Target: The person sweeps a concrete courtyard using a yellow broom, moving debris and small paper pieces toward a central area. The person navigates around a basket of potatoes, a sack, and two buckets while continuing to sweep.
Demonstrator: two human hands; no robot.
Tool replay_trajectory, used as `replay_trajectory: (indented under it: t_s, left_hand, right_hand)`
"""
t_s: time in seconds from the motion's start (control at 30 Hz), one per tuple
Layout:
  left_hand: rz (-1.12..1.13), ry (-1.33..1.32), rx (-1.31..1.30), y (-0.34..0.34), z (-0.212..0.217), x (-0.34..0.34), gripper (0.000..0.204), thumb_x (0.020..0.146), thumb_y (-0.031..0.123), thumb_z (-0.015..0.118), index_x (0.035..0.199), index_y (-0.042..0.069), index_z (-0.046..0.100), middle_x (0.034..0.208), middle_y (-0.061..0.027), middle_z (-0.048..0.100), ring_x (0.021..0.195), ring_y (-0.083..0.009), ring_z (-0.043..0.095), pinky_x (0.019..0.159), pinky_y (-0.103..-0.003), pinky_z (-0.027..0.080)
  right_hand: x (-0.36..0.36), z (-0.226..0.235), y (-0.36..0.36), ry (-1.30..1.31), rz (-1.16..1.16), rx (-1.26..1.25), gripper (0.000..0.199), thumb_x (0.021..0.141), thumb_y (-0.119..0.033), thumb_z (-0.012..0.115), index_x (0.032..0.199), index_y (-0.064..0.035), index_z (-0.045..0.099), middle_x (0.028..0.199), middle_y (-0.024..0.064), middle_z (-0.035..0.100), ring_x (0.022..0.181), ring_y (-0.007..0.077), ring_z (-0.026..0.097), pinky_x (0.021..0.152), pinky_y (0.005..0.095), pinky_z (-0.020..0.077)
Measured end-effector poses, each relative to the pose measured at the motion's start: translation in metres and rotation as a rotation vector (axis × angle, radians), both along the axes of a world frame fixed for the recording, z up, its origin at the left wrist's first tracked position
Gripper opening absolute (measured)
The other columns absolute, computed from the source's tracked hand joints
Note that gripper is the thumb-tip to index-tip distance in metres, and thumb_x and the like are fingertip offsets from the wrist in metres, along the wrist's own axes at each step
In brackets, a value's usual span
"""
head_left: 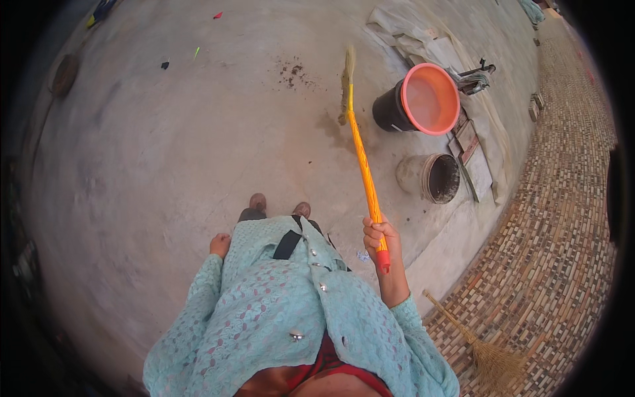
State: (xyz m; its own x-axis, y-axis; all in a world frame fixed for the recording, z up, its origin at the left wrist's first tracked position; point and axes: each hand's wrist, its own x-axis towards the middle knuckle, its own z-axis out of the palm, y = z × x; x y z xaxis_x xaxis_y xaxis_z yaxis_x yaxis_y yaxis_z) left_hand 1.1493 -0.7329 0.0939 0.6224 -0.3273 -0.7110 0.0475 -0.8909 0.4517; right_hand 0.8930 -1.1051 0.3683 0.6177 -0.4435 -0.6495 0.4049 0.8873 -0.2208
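My right hand [391,238] is wrapped round the upper handle of a broom [363,162]. Its handle is orange-yellow with a red end cap, and the thin bristle head [348,76] points away from me, over a damp dark patch on the concrete. Down beside my jacket hangs my left hand [220,245], its fingers curled in, with no object showing in it. To the right of the broom stands a black bucket with a pink-orange basin [429,99] tilted on it, cloudy water inside.
A stained pale bucket [413,175] with a dark inside stands nearer me. Behind the buckets lie plastic sheeting [497,155] and flat boards [471,149]. A straw broom [493,360] lies on the brick-patterned strip at right. Dark crumbs of dirt [292,71] are scattered ahead.
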Motion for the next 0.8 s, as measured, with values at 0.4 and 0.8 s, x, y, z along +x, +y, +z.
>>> replay_trajectory:
  t_s: [0.4,0.8]
  left_hand:
    - [0.176,0.056,-0.043,0.016,0.0,-0.017,0.029,0.069,0.024,0.057,0.091,0.005,0.06,0.086,-0.012,0.062,0.082,-0.022,0.058,0.076,-0.031,0.044]
    - [0.114,0.002,-0.069,0.008,0.009,-0.007,0.026,0.071,0.025,0.056,0.086,0.004,0.06,0.083,-0.0126,0.061,0.08,-0.0242,0.058,0.072,-0.034,0.044]
  right_hand:
    - [0.062,-0.125,0.006,-0.113,-0.082,0.616,0.007,0.078,0.002,0.043,0.079,0.0016,0.036,0.064,0.0053,0.039,0.045,0.0091,0.041,0.042,0.0203,0.0417]
    - [0.034,-0.063,-0.028,-0.272,-0.065,0.221,0.032,0.077,0.005,0.041,0.107,-0.0039,0.037,0.067,0.0032,0.036,0.047,0.0042,0.037,0.038,0.0157,0.0357]
